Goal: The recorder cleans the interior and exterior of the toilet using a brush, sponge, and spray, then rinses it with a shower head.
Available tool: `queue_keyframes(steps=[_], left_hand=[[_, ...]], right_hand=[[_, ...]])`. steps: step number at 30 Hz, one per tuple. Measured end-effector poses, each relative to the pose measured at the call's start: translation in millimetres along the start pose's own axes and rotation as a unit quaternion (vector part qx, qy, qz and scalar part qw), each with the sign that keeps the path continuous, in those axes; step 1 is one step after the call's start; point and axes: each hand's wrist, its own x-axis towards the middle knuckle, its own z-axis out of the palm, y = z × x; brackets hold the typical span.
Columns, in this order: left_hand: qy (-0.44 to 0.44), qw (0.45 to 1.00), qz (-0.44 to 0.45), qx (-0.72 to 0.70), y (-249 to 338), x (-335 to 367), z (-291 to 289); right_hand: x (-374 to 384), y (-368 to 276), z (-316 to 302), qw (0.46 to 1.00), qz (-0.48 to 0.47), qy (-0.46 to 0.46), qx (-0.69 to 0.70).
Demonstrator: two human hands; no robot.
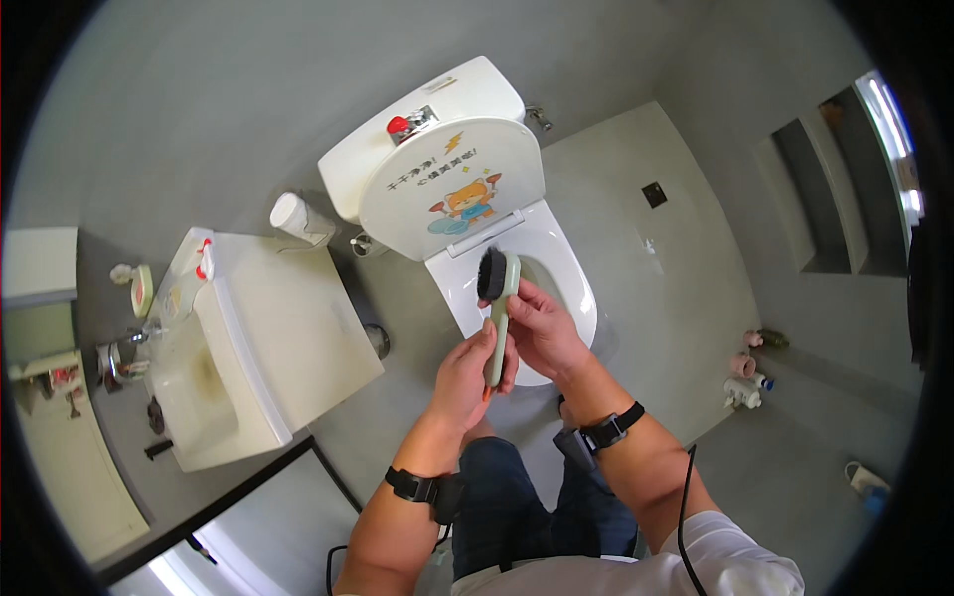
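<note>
A pale green scrub brush [511, 270] with dark bristles is held over the toilet bowl, its head pointing away from me and its bristles facing left. My left hand [464, 375] is closed round the lower handle, thumb along it. Higher up, near the brush head, my right hand [546, 328] grips it too, with some fingers hidden behind. A small orange bit shows at the handle's end. Below lies the white toilet seat [579, 288]. The toilet lid [407, 204], raised against the tank, bears a cartoon animal sticker.
A red-topped item [399, 126] sits on the toilet tank [477, 84]. Left stand a white washbasin [214, 397] and a white paper roll [290, 214] on the wall. Several bottles [743, 390] stand along the right wall. A dark drain [654, 194] marks the grey floor.
</note>
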Motion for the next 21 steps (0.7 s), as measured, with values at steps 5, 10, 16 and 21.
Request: queue_keyframes(steps=[5,10,16,21], left_hand=[[0.202,0.953,0.098,0.206,1.6,32.5,-41.1],[0.256,0.844,0.258,0.394,46.0,31.7,-75.2],[0.286,0.839,0.297,0.355,92.3,30.0,-130.6],[0.282,0.861,0.263,0.332,97.1,34.5,-156.8]], right_hand=[[56.4,-0.2,-26.2,0.917,-0.189,0.222,-0.272],[160.1,-25.0,-39.4,0.736,-0.339,0.394,-0.434],[223.5,90.6,41.2,0.607,-0.440,0.301,-0.590],[223.4,70.5,-3.6,0.630,-0.329,0.423,-0.562]])
